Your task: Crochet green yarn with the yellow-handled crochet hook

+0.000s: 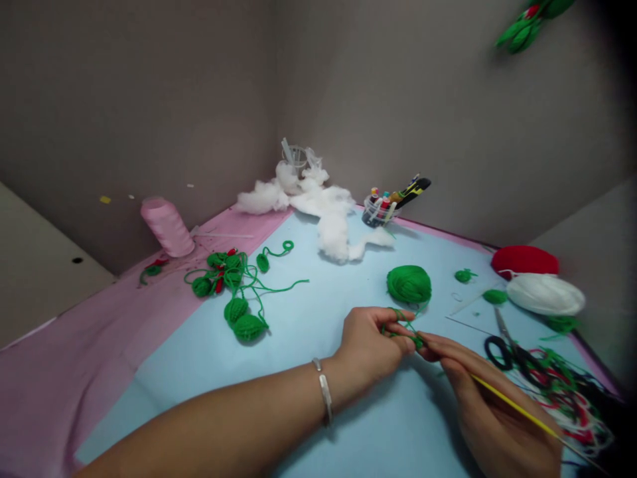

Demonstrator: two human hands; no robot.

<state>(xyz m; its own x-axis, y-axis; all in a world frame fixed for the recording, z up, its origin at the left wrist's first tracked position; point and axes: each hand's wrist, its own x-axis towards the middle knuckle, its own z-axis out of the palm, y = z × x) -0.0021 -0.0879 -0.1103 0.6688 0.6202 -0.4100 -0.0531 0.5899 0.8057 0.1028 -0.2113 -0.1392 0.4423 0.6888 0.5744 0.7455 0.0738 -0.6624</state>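
My left hand [371, 342] pinches a small green crochet piece [418, 342], with green yarn looped over its fingers. A silver bracelet [324, 392] circles that wrist. Closed around a crochet hook with a yellow handle [517, 405] is my right hand [490, 405], its fingertips meeting the left ones at the work. The hook's tip is hidden among the fingers and yarn. Just beyond my hands lies a green yarn ball [409, 284], from which a strand runs down to my left fingers.
Green crocheted pieces [231, 279] with trailing yarn lie left, near a pink yarn cone [168, 226]. White stuffing [333, 222] and a pen cup [381, 211] stand at the back. Right are red yarn [525, 261], white yarn [546, 293], black-handled scissors [499, 353] and yarn scraps [580, 405].
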